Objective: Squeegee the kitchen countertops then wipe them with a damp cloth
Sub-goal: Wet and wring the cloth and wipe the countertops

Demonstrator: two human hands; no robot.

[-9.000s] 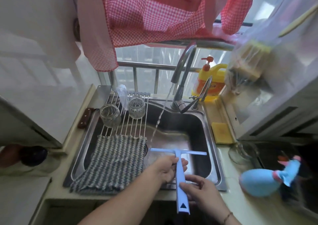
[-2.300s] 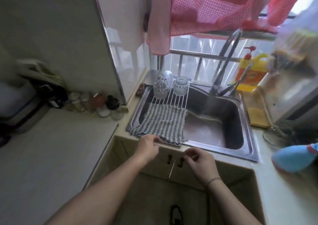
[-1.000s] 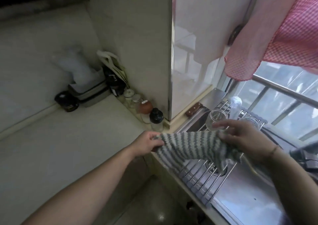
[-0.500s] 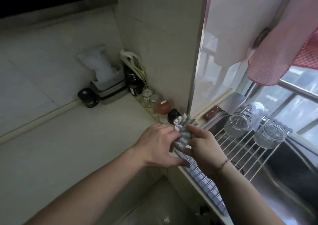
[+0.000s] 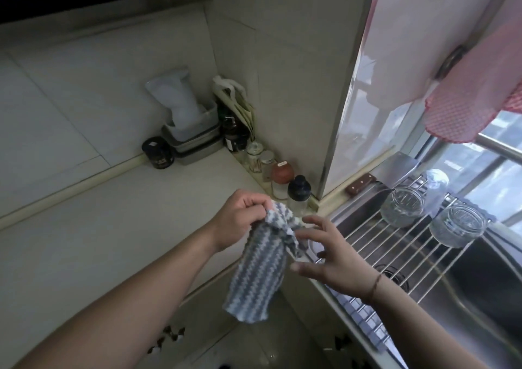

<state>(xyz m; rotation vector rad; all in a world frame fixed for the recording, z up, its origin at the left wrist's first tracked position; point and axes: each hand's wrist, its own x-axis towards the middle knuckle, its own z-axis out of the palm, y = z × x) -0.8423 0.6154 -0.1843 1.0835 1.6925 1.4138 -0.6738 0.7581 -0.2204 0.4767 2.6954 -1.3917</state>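
Observation:
A grey-and-white striped cloth [image 5: 261, 267] hangs in the air over the front edge of the pale countertop [image 5: 113, 244], just left of the steel sink [image 5: 466, 292]. My left hand [image 5: 240, 220] grips the cloth's bunched top corner. Beside the cloth, my right hand [image 5: 330, 252] has its fingers spread, the fingertips touching its upper right fold. The squeegee is out of view.
Small bottles and jars [image 5: 282, 171] line the wall corner, with a black jar [image 5: 157, 152] and a stacked container [image 5: 195, 139] further back. Two upturned glass jars [image 5: 401, 206] sit on a roll-up wire rack [image 5: 395, 244] over the sink. A pink checked cloth [image 5: 474, 106] hangs above.
The cloth, bunched between both hands half a second ago, now hangs down long from my left hand. My right hand has let go and spread its fingers.

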